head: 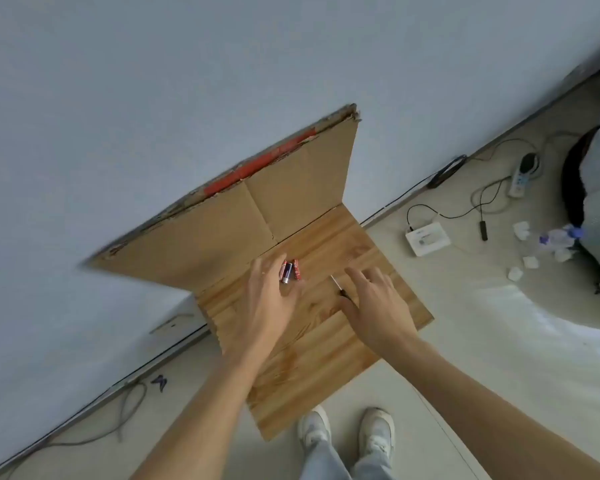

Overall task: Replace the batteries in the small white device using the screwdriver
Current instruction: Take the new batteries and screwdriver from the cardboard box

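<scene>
Two batteries [290, 270] with red and dark labels lie side by side on the small wooden table [305, 358], near its far edge. My left hand [269, 303] hovers just left of them, fingers spread and relaxed, holding nothing. A thin screwdriver [340, 289] with a silver shaft and dark handle lies on the wood to the right. My right hand [374, 303] is spread right beside it and partly covers the handle. No small white device is visible on the table; my hands hide part of the surface.
A brown cardboard sheet [257, 209] leans against the wall behind the table. On the floor to the right lie a white box [427, 238] with a cable, a power strip [522, 178] and small white scraps. My shoes [347, 431] stand at the table's near edge.
</scene>
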A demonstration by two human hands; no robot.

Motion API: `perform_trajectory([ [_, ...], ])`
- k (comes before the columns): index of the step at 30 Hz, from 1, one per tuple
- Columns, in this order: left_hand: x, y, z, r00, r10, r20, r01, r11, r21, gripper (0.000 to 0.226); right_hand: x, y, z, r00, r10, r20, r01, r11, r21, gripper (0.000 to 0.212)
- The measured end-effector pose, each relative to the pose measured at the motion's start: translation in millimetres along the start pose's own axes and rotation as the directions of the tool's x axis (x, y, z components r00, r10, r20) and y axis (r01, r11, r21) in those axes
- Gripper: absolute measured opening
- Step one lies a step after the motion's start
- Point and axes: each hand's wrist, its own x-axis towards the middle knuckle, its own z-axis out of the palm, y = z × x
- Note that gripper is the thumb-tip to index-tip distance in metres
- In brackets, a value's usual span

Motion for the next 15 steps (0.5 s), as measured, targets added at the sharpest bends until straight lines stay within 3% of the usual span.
perform_trajectory([
  [4,23.3,-21.0,44.1,0.996,-0.094,0.006,0.094,0.995,-0.040,0.075,21.8,22.8,44.7,0.999,0.046,0.030,-0.045,0.999,-0.024,0.047],
  [10,43.5,-42.2,86.6,0.977,-0.170,-0.132,0.178,0.983,0.051,0.083,42.9,45.5,84.1,0.994,0.107,0.029,-0.106,0.994,-0.033,0.038],
  [15,54.6,-45.0,98.0,0.975,-0.166,-0.147,0.180,0.980,0.084,0.079,50.2,50.8,101.1,0.996,0.090,-0.008,-0.091,0.995,-0.039,0.034],
])
